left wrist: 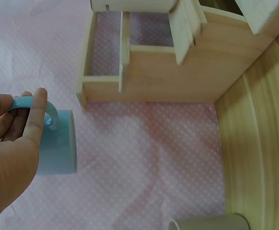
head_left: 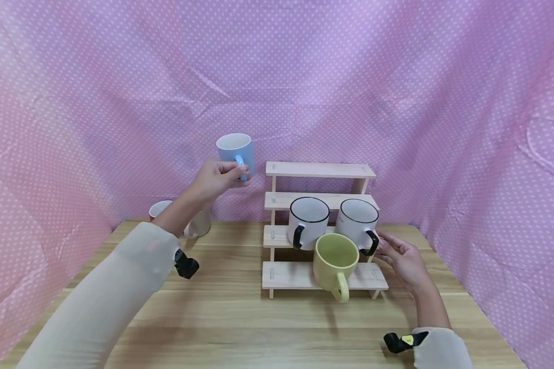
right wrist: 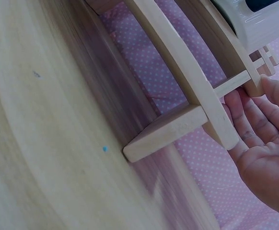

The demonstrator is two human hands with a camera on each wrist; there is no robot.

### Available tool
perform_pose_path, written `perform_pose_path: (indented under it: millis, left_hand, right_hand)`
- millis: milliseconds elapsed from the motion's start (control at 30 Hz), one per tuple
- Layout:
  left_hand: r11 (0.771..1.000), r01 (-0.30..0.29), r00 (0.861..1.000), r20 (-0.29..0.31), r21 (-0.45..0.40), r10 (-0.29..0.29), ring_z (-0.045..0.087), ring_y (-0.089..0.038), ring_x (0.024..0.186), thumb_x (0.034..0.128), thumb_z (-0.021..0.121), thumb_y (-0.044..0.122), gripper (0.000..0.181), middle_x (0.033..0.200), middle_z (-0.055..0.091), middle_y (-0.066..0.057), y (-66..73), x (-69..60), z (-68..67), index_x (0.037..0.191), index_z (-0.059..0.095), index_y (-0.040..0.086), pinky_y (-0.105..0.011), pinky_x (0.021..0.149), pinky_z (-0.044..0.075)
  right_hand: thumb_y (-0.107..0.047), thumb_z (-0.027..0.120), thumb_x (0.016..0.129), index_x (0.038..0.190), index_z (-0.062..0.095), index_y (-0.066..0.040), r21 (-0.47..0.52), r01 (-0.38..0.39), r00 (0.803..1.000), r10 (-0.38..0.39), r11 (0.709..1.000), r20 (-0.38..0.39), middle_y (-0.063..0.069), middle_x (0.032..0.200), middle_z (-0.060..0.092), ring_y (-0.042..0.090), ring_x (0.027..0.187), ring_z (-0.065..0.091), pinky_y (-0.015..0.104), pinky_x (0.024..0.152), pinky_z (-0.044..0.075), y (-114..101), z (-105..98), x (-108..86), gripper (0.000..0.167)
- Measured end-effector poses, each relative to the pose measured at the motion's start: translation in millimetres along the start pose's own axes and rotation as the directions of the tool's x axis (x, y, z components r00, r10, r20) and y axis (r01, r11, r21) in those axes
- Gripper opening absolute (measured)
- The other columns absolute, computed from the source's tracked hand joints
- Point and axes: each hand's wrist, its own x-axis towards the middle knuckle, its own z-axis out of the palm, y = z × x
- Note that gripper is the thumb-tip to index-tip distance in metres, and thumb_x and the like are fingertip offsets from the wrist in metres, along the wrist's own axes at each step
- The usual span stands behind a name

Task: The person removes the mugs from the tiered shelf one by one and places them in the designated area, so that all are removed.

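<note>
My left hand [head_left: 222,177] holds a light blue mug [head_left: 234,148] by its handle, upright in the air left of the top step of a wooden tiered rack [head_left: 320,169]. In the left wrist view, the thumb and fingers pinch that blue mug's handle [left wrist: 24,102]. At the rack's right side, my right hand [head_left: 403,260] grips the end of a step, with the thumb by the slat edge and the fingers below it in the right wrist view. Two white mugs with black rims, one left [head_left: 308,225] and one right [head_left: 354,225], sit on the rack. A yellow mug [head_left: 334,261] stands on the lowest step.
Behind my left forearm, a partly hidden mug with a white inside [head_left: 159,207] and a greyish mug [head_left: 200,223] stand on the wooden table [head_left: 221,318]. A pink dotted cloth [head_left: 304,77] hangs behind and at both sides.
</note>
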Motion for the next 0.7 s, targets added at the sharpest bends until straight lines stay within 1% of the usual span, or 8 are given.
perform_pose_path:
  millis: [133, 267, 367, 433, 533, 700]
  left_hand:
    - [1.0, 0.028, 1.0, -0.01, 0.015, -0.028, 0.069, -0.028, 0.117, 0.105, 0.061, 0.031, 0.044, 0.131, 0.065, -0.02, -10.9, -0.4, -5.8, 0.135, 0.063, -0.002, -0.043, 0.115, 0.042]
    - [0.999, 0.043, 0.999, 0.005, 0.005, -0.043, 0.07, -0.023, 0.113, 0.1052, 0.06, 0.031, 0.045, 0.131, 0.065, -0.02, -24.2, -2.0, -9.6, 0.135, 0.063, -0.003, -0.039, 0.11, 0.047]
    - [0.999, 0.042, 0.999, 0.021, 0.003, -0.042, 0.07, -0.024, 0.113, 0.1055, 0.06, 0.031, 0.046, 0.132, 0.064, -0.021, -35.0, -3.7, -11.8, 0.135, 0.062, -0.004, -0.041, 0.111, 0.046]
    - [0.999, 0.039, 0.999, 0.018, 0.027, -0.04, 0.071, -0.024, 0.111, 0.1054, 0.06, 0.031, 0.046, 0.131, 0.065, -0.021, -42.3, -4.6, -13.0, 0.134, 0.063, -0.004, -0.044, 0.111, 0.046]
    - [0.998, 0.043, 0.999, 0.009, 0.053, -0.043, 0.071, -0.028, 0.111, 0.105, 0.061, 0.031, 0.044, 0.128, 0.067, -0.021, -53.2, -5.4, -14.5, 0.131, 0.066, -0.004, -0.047, 0.112, 0.045]
    - [0.998, 0.054, 0.998, 0.025, 0.039, -0.055, 0.066, -0.036, 0.119, 0.1054, 0.06, 0.029, 0.043, 0.13, 0.066, -0.023, -71.7, -8.2, -13.9, 0.128, 0.067, -0.007, -0.051, 0.113, 0.043]
  right_hand:
    - [-0.013, 0.061, 0.104, 0.134, 0.062, -0.007, -0.009, -0.003, 1.0, 0.003, 1.0, -0.01, -0.007, 0.118, 0.073, 0.015, 0.095, 0.072, 0.029, 0.091, 0.059, 0.0, 0.4, -0.2, 0.031]
    - [-0.012, 0.061, 0.104, 0.132, 0.063, -0.009, -0.003, -0.006, 1.0, 0.006, 1.0, -0.009, -0.007, 0.117, 0.073, 0.015, 0.095, 0.072, 0.029, 0.091, 0.058, 0.4, 1.3, -0.5, 0.028]
    - [-0.011, 0.061, 0.104, 0.131, 0.064, -0.011, 0.004, -0.004, 1.0, 0.004, 1.0, -0.003, -0.006, 0.117, 0.073, 0.015, 0.095, 0.072, 0.03, 0.092, 0.058, 0.6, 2.0, -0.7, 0.027]
    - [-0.011, 0.06, 0.104, 0.132, 0.064, -0.011, 0.0, -0.002, 1.0, 0.002, 1.0, -0.001, -0.007, 0.118, 0.073, 0.015, 0.096, 0.072, 0.031, 0.093, 0.058, 0.3, 2.5, -1.0, 0.028]
    - [-0.012, 0.06, 0.104, 0.137, 0.06, -0.006, -0.02, 0.002, 1.0, -0.002, 1.0, -0.008, -0.008, 0.119, 0.072, 0.015, 0.096, 0.072, 0.033, 0.094, 0.058, -0.7, 3.3, -1.7, 0.034]
    - [-0.014, 0.061, 0.104, 0.146, 0.049, 0.005, -0.044, -0.003, 1.0, 0.002, 0.999, -0.016, -0.01, 0.12, 0.071, 0.015, 0.096, 0.072, 0.034, 0.095, 0.057, -2.7, 4.7, -2.3, 0.047]
